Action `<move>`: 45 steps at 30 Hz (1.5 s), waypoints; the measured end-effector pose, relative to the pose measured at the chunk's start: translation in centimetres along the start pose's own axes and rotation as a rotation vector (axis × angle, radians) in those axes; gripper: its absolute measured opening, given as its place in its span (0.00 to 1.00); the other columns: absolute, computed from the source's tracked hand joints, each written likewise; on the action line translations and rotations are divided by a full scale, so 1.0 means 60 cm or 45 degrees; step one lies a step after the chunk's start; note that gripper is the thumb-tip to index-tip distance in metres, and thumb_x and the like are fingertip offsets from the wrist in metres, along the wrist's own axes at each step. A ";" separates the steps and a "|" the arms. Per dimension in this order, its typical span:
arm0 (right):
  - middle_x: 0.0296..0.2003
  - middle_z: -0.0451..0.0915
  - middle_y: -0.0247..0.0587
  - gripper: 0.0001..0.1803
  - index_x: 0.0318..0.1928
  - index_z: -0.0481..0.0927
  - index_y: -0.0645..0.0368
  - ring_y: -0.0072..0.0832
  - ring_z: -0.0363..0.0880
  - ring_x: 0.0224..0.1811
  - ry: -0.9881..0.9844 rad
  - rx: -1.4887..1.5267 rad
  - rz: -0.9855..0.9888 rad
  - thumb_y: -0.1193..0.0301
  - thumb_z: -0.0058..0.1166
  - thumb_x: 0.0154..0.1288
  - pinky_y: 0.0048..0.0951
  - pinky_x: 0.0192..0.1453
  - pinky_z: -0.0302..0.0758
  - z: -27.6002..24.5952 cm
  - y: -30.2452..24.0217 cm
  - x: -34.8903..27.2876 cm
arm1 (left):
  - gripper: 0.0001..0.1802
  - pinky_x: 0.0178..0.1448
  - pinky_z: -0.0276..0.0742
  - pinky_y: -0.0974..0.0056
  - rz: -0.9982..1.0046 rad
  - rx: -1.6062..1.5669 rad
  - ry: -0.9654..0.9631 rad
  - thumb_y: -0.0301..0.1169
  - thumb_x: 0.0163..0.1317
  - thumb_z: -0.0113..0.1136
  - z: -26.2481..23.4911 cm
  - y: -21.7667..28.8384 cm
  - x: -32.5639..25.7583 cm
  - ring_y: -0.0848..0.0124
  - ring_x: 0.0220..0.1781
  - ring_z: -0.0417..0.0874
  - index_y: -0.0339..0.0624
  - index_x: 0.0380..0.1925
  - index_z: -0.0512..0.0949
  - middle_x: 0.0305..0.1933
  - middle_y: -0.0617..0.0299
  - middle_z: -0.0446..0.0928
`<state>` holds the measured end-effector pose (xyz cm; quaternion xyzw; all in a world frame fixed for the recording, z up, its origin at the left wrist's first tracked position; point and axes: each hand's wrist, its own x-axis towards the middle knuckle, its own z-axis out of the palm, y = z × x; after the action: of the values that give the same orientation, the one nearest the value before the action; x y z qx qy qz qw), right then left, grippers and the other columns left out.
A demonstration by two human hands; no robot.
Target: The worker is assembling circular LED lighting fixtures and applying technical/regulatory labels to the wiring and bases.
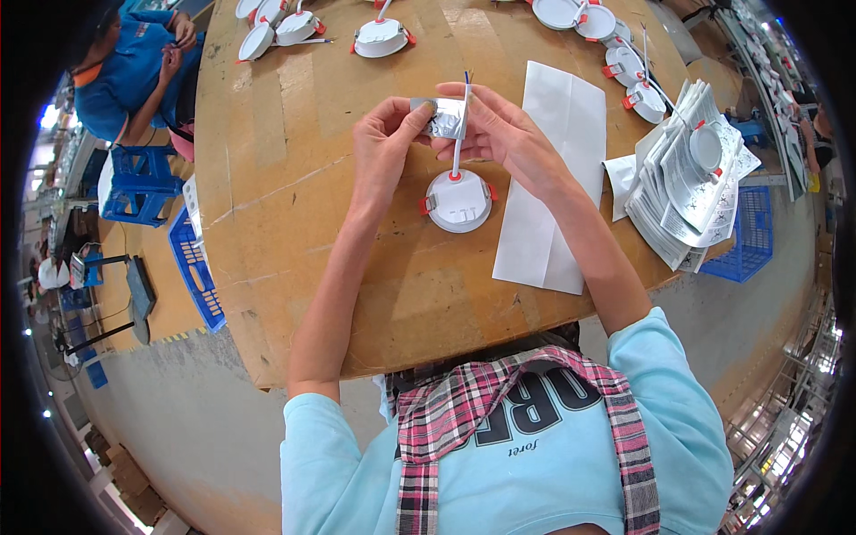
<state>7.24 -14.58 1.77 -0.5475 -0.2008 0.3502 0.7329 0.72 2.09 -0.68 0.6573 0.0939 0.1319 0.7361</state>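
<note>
A pale blue shirt with a pink plaid scarf (526, 392) fills the lower edge. Above it, the left hand (383, 134) and right hand (499, 129) pinch a small silver foil packet (446, 118) between their fingers, over a round white downlight (457, 201) whose white cable (460, 134) rises between them. It sits on a cardboard-covered tabletop (294, 196) beside a white sheet (548, 178); foil packets (691, 178) are stacked right. Grey concrete floor (178, 410) surrounds.
</note>
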 end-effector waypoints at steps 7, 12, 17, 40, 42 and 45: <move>0.39 0.81 0.44 0.22 0.59 0.68 0.62 0.30 0.83 0.39 -0.101 -0.138 0.020 0.60 0.42 0.73 0.28 0.47 0.79 -0.013 -0.003 0.003 | 0.09 0.38 0.74 0.73 -0.011 0.019 -0.006 0.33 0.64 0.59 -0.007 -0.006 0.007 0.79 0.31 0.78 0.36 0.33 0.80 0.31 0.63 0.81; 0.39 0.81 0.45 0.20 0.57 0.69 0.66 0.31 0.83 0.39 -0.116 -0.158 -0.039 0.67 0.47 0.70 0.29 0.47 0.80 -0.014 0.000 0.005 | 0.17 0.45 0.75 0.68 -0.098 -0.265 0.081 0.34 0.64 0.58 0.001 0.002 0.001 0.76 0.42 0.78 0.33 0.46 0.74 0.41 0.58 0.79; 0.36 0.81 0.45 0.13 0.47 0.75 0.69 0.29 0.83 0.36 0.128 -0.090 -0.114 0.71 0.52 0.67 0.26 0.44 0.82 -0.017 0.002 0.002 | 0.22 0.52 0.73 0.65 -0.069 0.076 0.003 0.34 0.62 0.59 0.044 0.000 -0.060 0.72 0.49 0.77 0.31 0.51 0.70 0.45 0.55 0.77; 0.58 0.65 0.37 0.34 0.59 0.69 0.53 0.32 0.62 0.62 0.164 -0.625 -0.535 0.59 0.66 0.52 0.39 0.65 0.62 -0.013 0.004 0.005 | 0.13 0.32 0.75 0.73 -0.384 -0.396 -0.467 0.35 0.66 0.53 0.030 0.025 -0.053 0.79 0.28 0.79 0.35 0.38 0.80 0.30 0.59 0.81; 0.58 0.65 0.37 0.35 0.59 0.68 0.54 0.32 0.62 0.62 0.154 -0.599 -0.515 0.58 0.66 0.51 0.41 0.66 0.61 -0.018 -0.001 0.004 | 0.14 0.32 0.75 0.74 -0.426 -0.422 -0.499 0.35 0.66 0.53 0.030 0.023 -0.052 0.79 0.28 0.79 0.35 0.38 0.80 0.31 0.59 0.81; 0.60 0.63 0.38 0.37 0.60 0.68 0.55 0.34 0.61 0.63 0.182 -0.151 -0.388 0.57 0.67 0.51 0.43 0.68 0.58 -0.030 -0.010 0.006 | 0.13 0.32 0.75 0.74 -0.408 -0.522 -0.581 0.35 0.65 0.54 0.032 0.025 -0.055 0.79 0.29 0.79 0.35 0.38 0.80 0.30 0.59 0.81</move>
<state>8.85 -15.60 1.72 -0.5766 -0.2493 0.1829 0.7562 -1.90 -0.63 0.89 0.4852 0.0006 -0.1196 0.8662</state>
